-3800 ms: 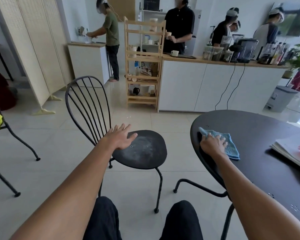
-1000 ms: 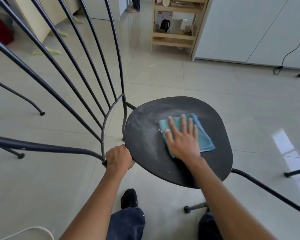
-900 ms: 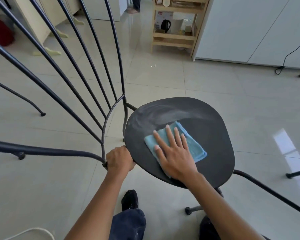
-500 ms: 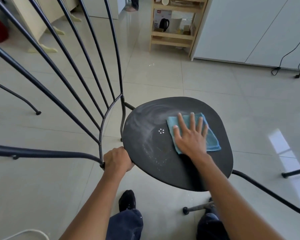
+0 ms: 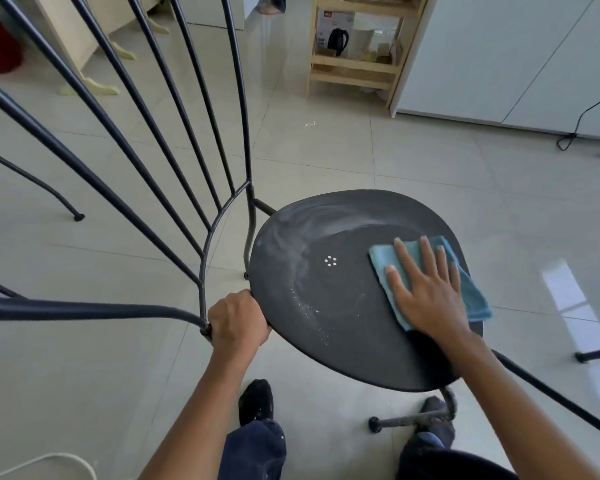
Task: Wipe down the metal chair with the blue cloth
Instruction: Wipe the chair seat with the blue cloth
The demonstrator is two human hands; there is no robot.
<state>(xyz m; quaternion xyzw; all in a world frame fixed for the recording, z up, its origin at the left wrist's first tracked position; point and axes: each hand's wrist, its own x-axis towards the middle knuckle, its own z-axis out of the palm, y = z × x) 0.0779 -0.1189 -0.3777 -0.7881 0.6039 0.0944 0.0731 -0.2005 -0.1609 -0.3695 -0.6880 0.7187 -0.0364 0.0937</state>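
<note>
The black metal chair's round seat (image 5: 329, 306) fills the middle of the head view, with white dust streaks on its far and left parts. Its wire backrest (image 5: 174, 140) fans up to the left. My left hand (image 5: 238, 318) grips the seat's left edge, where the backrest frame joins it. My right hand (image 5: 426, 289) lies flat with spread fingers on the folded blue cloth (image 5: 471, 296), pressing it onto the right side of the seat. The cloth's right edge overhangs the seat rim a little.
A wooden shelf unit (image 5: 354, 71) with a black kettle (image 5: 337, 41) stands on the tiled floor behind the chair, next to white cabinets (image 5: 499, 57). Another chair's leg (image 5: 32, 181) is at the left. Black table legs (image 5: 565, 396) run at the lower right. My feet are below the seat.
My right hand has slid the blue cloth from the seat's middle to its right edge, leaving the centre darker. My left hand has kept its grip on the seat edge.
</note>
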